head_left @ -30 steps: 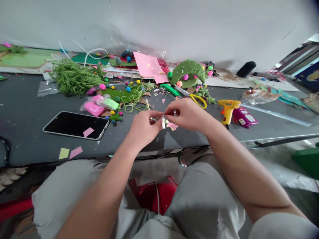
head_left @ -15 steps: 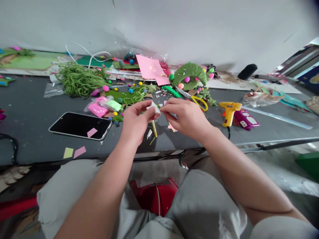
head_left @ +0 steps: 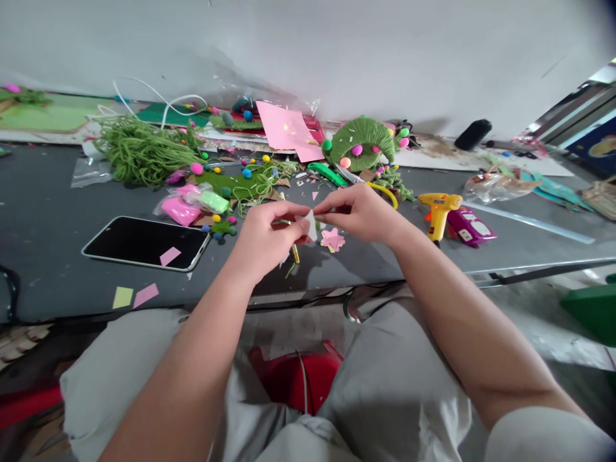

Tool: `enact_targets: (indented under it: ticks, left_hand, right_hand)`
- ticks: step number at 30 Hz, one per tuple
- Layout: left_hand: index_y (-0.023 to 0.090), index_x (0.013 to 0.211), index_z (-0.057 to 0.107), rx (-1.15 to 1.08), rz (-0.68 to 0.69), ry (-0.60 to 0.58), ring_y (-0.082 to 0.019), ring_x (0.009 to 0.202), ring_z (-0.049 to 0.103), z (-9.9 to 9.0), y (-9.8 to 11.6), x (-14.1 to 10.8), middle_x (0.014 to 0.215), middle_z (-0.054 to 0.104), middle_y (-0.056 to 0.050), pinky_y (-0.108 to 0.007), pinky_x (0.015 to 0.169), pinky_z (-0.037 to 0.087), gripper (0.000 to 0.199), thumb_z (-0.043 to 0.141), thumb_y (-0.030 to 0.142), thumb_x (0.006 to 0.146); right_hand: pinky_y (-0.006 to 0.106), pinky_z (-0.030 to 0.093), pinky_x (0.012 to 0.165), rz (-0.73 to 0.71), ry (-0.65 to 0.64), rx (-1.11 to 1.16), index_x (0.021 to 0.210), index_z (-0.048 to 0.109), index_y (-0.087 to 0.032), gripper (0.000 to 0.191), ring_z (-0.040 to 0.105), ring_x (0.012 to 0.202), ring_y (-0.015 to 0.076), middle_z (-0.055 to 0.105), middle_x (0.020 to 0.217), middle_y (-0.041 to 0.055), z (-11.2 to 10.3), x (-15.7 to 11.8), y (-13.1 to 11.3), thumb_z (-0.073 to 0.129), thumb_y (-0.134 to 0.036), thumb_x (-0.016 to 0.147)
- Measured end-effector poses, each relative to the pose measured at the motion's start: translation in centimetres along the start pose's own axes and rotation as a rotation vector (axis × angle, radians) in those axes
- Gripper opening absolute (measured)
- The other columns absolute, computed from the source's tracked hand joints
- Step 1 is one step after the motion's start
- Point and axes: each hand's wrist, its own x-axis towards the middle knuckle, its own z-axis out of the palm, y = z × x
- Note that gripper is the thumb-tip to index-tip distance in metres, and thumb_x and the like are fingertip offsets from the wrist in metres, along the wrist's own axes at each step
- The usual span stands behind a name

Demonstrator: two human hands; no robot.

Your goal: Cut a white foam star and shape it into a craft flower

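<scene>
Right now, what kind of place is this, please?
It looks like a craft workspace, perhaps a small workshop. The yellow glue gun, the bundle of green yarn and the yarn-wrapped ring with small coloured balls on the table suggest it.

No writing is showing legibly; the shiny purple packet (head_left: 462, 226) beside the yellow plastic glue gun (head_left: 438, 215) is bearing white labels (head_left: 480, 228) too small to read.

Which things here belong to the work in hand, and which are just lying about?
In the work:
- small white piece, in the left hand, right hand at its tip
- probably the pink paper flower

Seemingly lying about:
- phone
- purple packet
</scene>
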Motion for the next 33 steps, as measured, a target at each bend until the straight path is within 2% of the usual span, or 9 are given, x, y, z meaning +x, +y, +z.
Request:
enact_targets:
  ticks: [3, 5, 8, 11, 16, 19, 23, 28, 33]
  left_hand:
    - [0.021, 0.1, 0.081, 0.371, 0.07, -0.067, -0.021, 0.068, 0.074, 0.1, -0.3, -0.4, 0.081, 0.079, -0.006, -0.031, 0.063, 0.056, 0.017, 0.073, 0.028, 0.087]
    - [0.022, 0.102, 0.081, 0.501, 0.08, -0.076, -0.021, 0.07, 0.074, 0.2, -0.3, -0.5, 0.083, 0.08, -0.005, -0.031, 0.063, 0.054, 0.018, 0.07, 0.029, 0.09]
    - [0.022, 0.103, 0.08, 0.546, 0.084, -0.046, -0.02, 0.069, 0.074, 0.3, -0.4, -0.5, 0.089, 0.081, -0.005, -0.03, 0.062, 0.053, 0.019, 0.069, 0.031, 0.091]
    - [0.021, 0.102, 0.08, 0.519, 0.084, -0.002, -0.021, 0.071, 0.075, 0.3, -0.7, -0.3, 0.092, 0.081, -0.006, -0.031, 0.064, 0.055, 0.019, 0.07, 0.031, 0.089]
    - [0.019, 0.1, 0.08, 0.377, 0.104, 0.11, -0.024, 0.078, 0.077, 0.3, -1.3, 0.1, 0.091, 0.081, -0.008, -0.034, 0.072, 0.061, 0.02, 0.075, 0.031, 0.085]
    - [0.018, 0.098, 0.079, 0.185, 0.106, 0.206, -0.023, 0.073, 0.077, 0.4, -1.3, 0.3, 0.087, 0.08, -0.007, -0.035, 0.071, 0.064, 0.024, 0.082, 0.033, 0.08]
    - [0.017, 0.097, 0.079, -0.093, 0.102, 0.293, -0.019, 0.067, 0.075, 0.5, -1.1, 0.8, 0.08, 0.078, -0.005, -0.033, 0.07, 0.065, 0.033, 0.09, 0.035, 0.072]
    - [0.02, 0.091, 0.083, -0.22, 0.111, 0.397, -0.016, 0.071, 0.073, 0.6, -0.6, 0.9, 0.081, 0.078, -0.003, -0.03, 0.071, 0.063, 0.027, 0.093, 0.029, 0.068]
    - [0.022, 0.088, 0.083, -0.399, 0.081, 0.391, -0.015, 0.077, 0.073, 0.6, -0.4, 1.1, 0.089, 0.08, -0.003, -0.029, 0.075, 0.062, 0.025, 0.093, 0.025, 0.065]
  right_hand:
    - [0.028, 0.042, 0.064, 0.012, -0.074, -0.148, 0.089, 0.084, -0.016, 0.019, 0.061, 0.066, 0.0134, 0.076, 0.075, 0.0022, -0.1, -0.2, -0.4, 0.067, -0.018, 0.083]
    - [0.028, 0.04, 0.063, 0.061, -0.084, -0.256, 0.085, 0.084, -0.016, 0.018, 0.06, 0.065, 0.0131, 0.074, 0.073, 0.0022, 0.0, -0.3, -1.0, 0.066, -0.017, 0.081]
    - [0.028, 0.036, 0.06, 0.126, -0.042, -0.33, 0.078, 0.08, -0.016, 0.014, 0.058, 0.065, 0.0141, 0.073, 0.074, 0.0038, 0.5, -0.6, -1.9, 0.066, -0.02, 0.078]
    - [0.028, 0.035, 0.059, 0.128, -0.035, -0.318, 0.077, 0.078, -0.017, 0.013, 0.058, 0.067, 0.015, 0.073, 0.074, 0.0038, 1.0, -0.7, -2.3, 0.065, -0.02, 0.079]
    - [0.029, 0.037, 0.065, 0.036, 0.007, -0.339, 0.083, 0.077, -0.016, 0.015, 0.059, 0.073, 0.0161, 0.071, 0.078, 0.0034, 1.6, -0.6, -2.5, 0.062, -0.015, 0.084]
    - [0.029, 0.039, 0.07, -0.066, 0.07, -0.38, 0.085, 0.076, -0.016, 0.016, 0.06, 0.079, 0.0171, 0.069, 0.083, 0.0043, 1.8, -0.6, -2.9, 0.06, -0.014, 0.088]
    - [0.03, 0.04, 0.072, -0.132, 0.148, -0.444, 0.09, 0.075, -0.018, 0.021, 0.059, 0.081, 0.0175, 0.068, 0.088, 0.0054, 2.0, -0.8, -3.2, 0.055, -0.016, 0.095]
    - [0.029, 0.042, 0.072, -0.215, 0.205, -0.431, 0.097, 0.075, -0.018, 0.022, 0.058, 0.078, 0.0162, 0.069, 0.093, 0.0057, 2.2, -0.9, -3.0, 0.054, -0.02, 0.1]
    - [0.029, 0.043, 0.071, -0.254, 0.231, -0.386, 0.102, 0.077, -0.016, 0.022, 0.06, 0.078, 0.0161, 0.07, 0.095, 0.0065, 2.2, -0.8, -2.9, 0.055, -0.017, 0.099]
